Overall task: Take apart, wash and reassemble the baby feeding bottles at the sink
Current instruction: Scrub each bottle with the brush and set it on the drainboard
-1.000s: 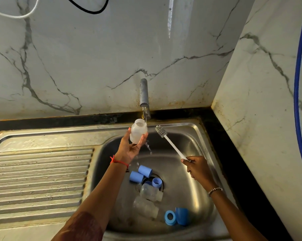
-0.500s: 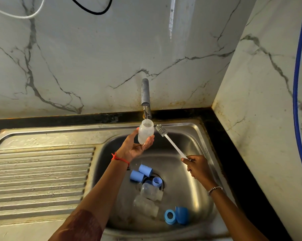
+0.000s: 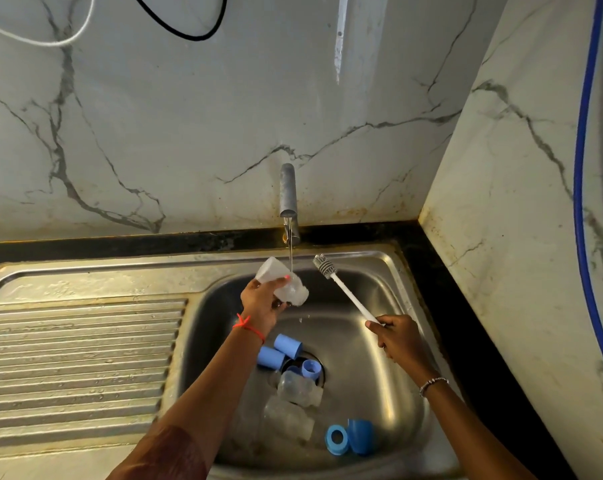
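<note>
Plainly, a slip is the main worry. The left hand [image 3: 260, 301] grips a translucent white plastic bottle body [image 3: 295, 292], tilted on its side under the thin stream of water [image 3: 290, 258] from the grey metal tap [image 3: 288, 199]. Wet plastic held by thumb and fingers alone could shoot free and drop among the parts below.

The right hand [image 3: 395, 336] is closed round the white handle of a slim bottle brush with a grey bristled head [image 3: 345, 292]. The brush is raised just beside the bottle but apart from it — pushed in at a bad angle, it could knock the bottle loose or throw water over the rim of the stainless steel sink [image 3: 379, 261].

On the basin floor lie two clear bottles [image 3: 298, 388], two light-blue cylindrical caps [image 3: 288, 345], a small blue collar [image 3: 310, 368] at the drain, and a blue ring [image 3: 336, 439] touching a blue domed cap [image 3: 360, 436] — they crowd the drain, so water may pool. A ribbed steel drainboard [image 3: 78, 358] lies to the left.
</note>
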